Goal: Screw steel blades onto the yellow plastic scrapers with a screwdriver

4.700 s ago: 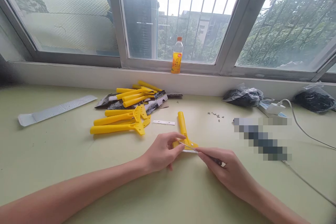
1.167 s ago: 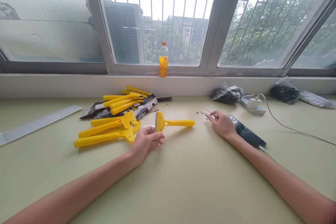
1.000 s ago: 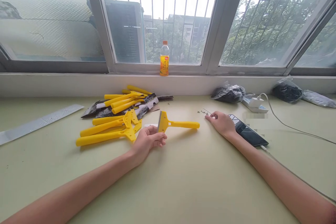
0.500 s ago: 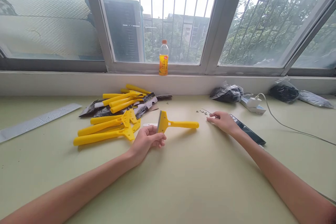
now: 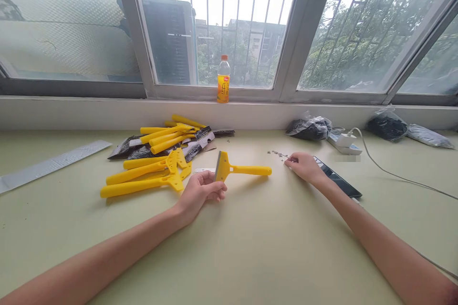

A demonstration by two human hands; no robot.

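My left hand (image 5: 202, 190) grips the head of a yellow scraper (image 5: 250, 170), whose handle points right. A grey blade strip runs along the head's left edge. Further right, my right hand (image 5: 302, 167) is closed on a thin metal rod (image 5: 280, 154), its tip among several small screws (image 5: 282, 159) on the table. Left of my left hand lie several yellow scraper handles (image 5: 136, 187). A white piece (image 5: 204, 170) shows partly behind my left hand.
Behind them are more yellow handles (image 5: 166, 143) on dark packaging. A black phone (image 5: 338, 178) lies by my right wrist, near a power strip (image 5: 352, 148) with a cable. Plastic bags (image 5: 309, 127) and a bottle (image 5: 223, 83) stand at the back; a pale strip (image 5: 53, 166) lies left.
My right hand has shifted slightly right, and the thin rod in it now lies lower, its tip over the screws. My left hand and the scraper have hardly moved.
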